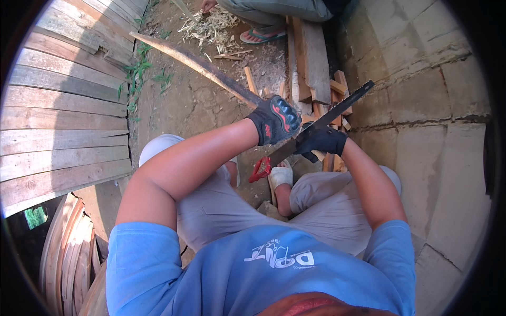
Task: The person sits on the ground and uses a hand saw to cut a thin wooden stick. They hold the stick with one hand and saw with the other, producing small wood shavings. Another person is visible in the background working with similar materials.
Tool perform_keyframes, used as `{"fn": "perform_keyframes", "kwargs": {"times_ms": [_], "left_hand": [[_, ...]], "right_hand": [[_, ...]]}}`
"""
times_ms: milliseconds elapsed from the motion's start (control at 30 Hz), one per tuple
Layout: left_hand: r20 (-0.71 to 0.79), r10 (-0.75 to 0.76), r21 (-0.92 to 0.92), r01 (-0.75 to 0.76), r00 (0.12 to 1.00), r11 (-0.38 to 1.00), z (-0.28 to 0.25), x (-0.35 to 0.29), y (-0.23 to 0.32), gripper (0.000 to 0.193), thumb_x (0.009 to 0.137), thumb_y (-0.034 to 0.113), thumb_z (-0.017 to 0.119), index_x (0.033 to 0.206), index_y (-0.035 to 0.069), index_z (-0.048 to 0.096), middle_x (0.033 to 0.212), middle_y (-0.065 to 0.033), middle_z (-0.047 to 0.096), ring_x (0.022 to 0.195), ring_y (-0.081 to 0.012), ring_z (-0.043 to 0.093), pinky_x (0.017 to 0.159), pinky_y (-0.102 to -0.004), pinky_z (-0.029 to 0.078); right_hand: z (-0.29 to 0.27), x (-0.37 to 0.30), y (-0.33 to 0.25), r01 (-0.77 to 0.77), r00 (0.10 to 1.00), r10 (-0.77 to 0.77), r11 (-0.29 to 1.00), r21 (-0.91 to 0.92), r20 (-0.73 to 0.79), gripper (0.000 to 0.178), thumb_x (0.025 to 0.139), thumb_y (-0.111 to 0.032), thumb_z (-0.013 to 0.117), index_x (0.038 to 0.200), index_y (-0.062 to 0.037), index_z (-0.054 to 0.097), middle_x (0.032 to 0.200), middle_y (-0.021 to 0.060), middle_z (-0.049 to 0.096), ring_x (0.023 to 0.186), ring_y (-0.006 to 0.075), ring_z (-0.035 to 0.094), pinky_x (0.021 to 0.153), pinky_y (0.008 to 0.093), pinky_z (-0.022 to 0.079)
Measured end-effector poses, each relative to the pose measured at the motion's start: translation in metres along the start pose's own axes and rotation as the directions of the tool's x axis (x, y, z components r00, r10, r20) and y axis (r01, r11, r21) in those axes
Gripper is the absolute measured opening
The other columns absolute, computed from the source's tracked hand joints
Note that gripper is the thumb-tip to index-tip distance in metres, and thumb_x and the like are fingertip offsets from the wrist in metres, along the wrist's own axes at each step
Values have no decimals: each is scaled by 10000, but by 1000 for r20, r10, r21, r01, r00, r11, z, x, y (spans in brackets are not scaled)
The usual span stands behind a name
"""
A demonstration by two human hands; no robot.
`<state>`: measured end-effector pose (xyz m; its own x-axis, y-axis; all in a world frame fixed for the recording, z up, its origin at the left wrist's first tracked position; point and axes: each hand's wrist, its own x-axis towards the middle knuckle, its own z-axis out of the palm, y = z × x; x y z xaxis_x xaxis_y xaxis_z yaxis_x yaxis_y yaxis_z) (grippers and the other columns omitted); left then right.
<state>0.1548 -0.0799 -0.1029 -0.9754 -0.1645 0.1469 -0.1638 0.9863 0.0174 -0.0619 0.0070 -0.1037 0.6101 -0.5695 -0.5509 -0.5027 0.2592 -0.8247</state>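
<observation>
My left hand (pixel 275 120), in a black glove with red trim, is closed in a fist around the near end of a long, narrow piece of wood (pixel 203 67). The wood reaches away to the far left and tapers at its tip. A handsaw (pixel 348 101) slants across in front of me, its red handle (pixel 260 169) free and toward my left knee, its toothed blade pointing far right. My right hand (pixel 323 141), also in a black glove, is closed at the middle of the blade; its fingers are partly hidden. Below that hand shows a pale bit of wood (pixel 319 155).
Thick boards (pixel 312 60) and short wood offcuts lie ahead, by a block wall (pixel 421 158) on the right. Wood shavings (pixel 210 27) cover the ground near another person's sandalled foot (pixel 262 37). Left are a plank wall (pixel 63 126) and stacked curved wood strips (pixel 68 253).
</observation>
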Motion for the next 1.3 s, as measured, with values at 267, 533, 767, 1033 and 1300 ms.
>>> {"fn": "perform_keyframes", "kwargs": {"times_ms": [267,533,767,1033,1300], "left_hand": [[4,16,-65,-16,1000,998,4,1,-8,140,831,270,706,801,138,739,732,-64,709,735,-275,739,659,-424,577],[112,-3,-73,12,994,997,1,0,-10,169,835,284,714,831,120,757,748,-78,727,743,-289,749,660,-436,581],[140,-15,-63,24,990,998,2,0,-12,202,809,316,734,816,117,768,753,-96,736,749,-302,755,666,-438,588],[178,-48,-86,64,983,994,0,4,-10,186,800,293,736,814,112,775,760,-114,746,763,-317,761,684,-445,596],[191,-35,-82,51,981,995,1,3,-11,173,794,277,737,816,111,781,785,-120,756,785,-322,767,704,-455,604]], "right_hand": [[7,6,28,89,986,-136,923,-374,-99,438,1025,-381,604,721,-104,755,772,21,741,807,184,700,812,340,532],[15,7,22,-46,995,15,950,-309,-102,453,1058,-411,561,774,-128,772,799,13,753,831,203,703,816,342,533],[8,7,6,-3,996,-31,927,-374,-85,397,1012,-381,608,788,-92,763,731,31,730,740,190,694,744,351,529],[13,3,0,10,981,-58,968,-251,-186,322,925,-305,668,673,-108,704,660,33,692,639,180,668,621,361,511],[14,4,-1,6,976,-68,959,-283,-207,330,952,-267,661,660,-120,698,660,16,692,621,155,676,567,349,518]]}}
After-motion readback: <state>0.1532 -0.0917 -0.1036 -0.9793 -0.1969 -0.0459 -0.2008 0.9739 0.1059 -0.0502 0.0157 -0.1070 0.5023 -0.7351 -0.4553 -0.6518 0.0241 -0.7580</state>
